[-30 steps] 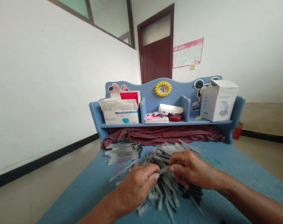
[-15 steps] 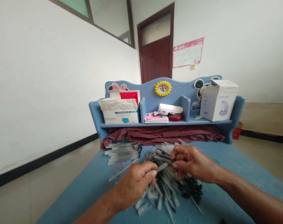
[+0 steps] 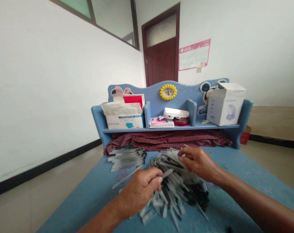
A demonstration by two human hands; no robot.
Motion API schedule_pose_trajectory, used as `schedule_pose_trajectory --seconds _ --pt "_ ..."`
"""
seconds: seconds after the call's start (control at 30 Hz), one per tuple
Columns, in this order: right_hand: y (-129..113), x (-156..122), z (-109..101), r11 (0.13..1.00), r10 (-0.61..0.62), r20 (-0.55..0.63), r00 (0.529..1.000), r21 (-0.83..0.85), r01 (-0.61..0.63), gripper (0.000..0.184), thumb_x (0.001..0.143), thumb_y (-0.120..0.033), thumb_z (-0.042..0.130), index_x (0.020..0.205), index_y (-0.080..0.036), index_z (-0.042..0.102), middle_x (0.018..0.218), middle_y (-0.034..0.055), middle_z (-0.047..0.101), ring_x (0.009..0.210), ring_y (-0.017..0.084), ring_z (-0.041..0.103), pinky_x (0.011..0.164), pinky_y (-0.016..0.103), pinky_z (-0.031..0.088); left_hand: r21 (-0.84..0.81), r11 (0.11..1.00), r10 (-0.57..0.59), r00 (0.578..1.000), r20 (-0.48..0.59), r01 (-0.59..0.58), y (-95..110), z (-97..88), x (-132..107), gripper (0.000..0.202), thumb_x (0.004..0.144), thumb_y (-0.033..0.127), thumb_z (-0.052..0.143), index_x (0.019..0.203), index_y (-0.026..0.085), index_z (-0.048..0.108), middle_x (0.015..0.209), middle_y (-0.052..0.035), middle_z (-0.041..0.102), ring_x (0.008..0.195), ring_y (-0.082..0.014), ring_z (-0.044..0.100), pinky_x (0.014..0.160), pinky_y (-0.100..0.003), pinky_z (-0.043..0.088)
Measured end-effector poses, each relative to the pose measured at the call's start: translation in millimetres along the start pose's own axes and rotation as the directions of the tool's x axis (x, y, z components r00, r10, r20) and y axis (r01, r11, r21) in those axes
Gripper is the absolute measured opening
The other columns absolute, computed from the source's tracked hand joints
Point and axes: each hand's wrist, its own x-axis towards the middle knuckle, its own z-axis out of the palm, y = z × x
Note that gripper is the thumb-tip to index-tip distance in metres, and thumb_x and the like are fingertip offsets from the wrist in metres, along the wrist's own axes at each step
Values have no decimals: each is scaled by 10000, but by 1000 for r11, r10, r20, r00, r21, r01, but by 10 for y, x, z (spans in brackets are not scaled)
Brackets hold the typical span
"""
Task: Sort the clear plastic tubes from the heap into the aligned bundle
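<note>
My left hand (image 3: 140, 191) is closed, with a frosted translucent pen barrel (image 3: 168, 173) pinched between thumb and forefinger; its far end points up and right. Beyond and right of it, my right hand (image 3: 197, 161) hovers at the far right part of a loose heap of pen parts (image 3: 174, 194), its fingers bent and a little apart. I see nothing in its fingers. Black pen caps (image 3: 200, 195) bunch at the heap's right side. Left of the heap lies a neat row of pens (image 3: 127, 158) with dark ends to the right. One single pen (image 3: 126, 178) lies slanted beside my left hand.
The blue table (image 3: 74, 200) has a raised shelf (image 3: 171, 128) at its back. On the shelf stand a mask box (image 3: 125, 121), papers (image 3: 161, 123), a red round tin (image 3: 181, 122) and a white box (image 3: 225, 106). Checked cloth (image 3: 166, 139) lies bunched underneath.
My right hand has lifted slightly and moved toward the back of the heap, its fingers loosening from a tighter curl. My left hand keeps its pen barrel in nearly the same place.
</note>
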Motion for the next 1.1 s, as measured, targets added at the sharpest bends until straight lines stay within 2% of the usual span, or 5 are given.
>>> schedule_pose_trajectory --seconds 0.33,0.63,0.77,0.87,1.1 --pt "-209 -143 75 979 51 269 962 176 -102 191 833 -250 466 672 -169 529 496 -38 536 362 46 374 356 164 248 14 999 36 999 -1 -36 49 3 -17 254 859 261 390 739 167 593 613 29 538 605 -106 507 552 -176 367" --pt "-63 18 -420 982 135 -98 986 147 -120 186 791 -342 504 743 -166 540 529 -26 571 345 60 404 349 179 301 -59 996 -82 984 -155 74 -352 -344 87 226 805 312 450 790 158 615 649 10 614 546 -114 526 521 -197 403" --pt "-14 18 -384 996 87 -171 982 -7 -89 180 798 -307 479 726 -167 565 531 -14 569 408 83 433 396 194 310 -234 963 -210 919 -333 135 -533 -459 144 176 743 299 532 806 152 606 629 1 629 476 -103 498 429 -185 365" --pt "-41 0 -335 971 -28 -77 997 -241 8 170 779 -237 484 677 -163 598 539 -1 565 491 103 482 461 211 308 -505 861 -284 878 -385 57 -491 -429 154 183 728 290 591 834 141 585 652 -16 640 482 -101 506 408 -174 370" --pt "-222 -77 -303 861 14 107 994 -507 42 215 791 -305 535 676 -161 647 610 28 598 545 120 487 521 248 281 -856 488 -241 916 -320 -170 -193 -254 146 115 767 195 646 828 125 579 799 -54 655 628 -115 588 567 -212 511"
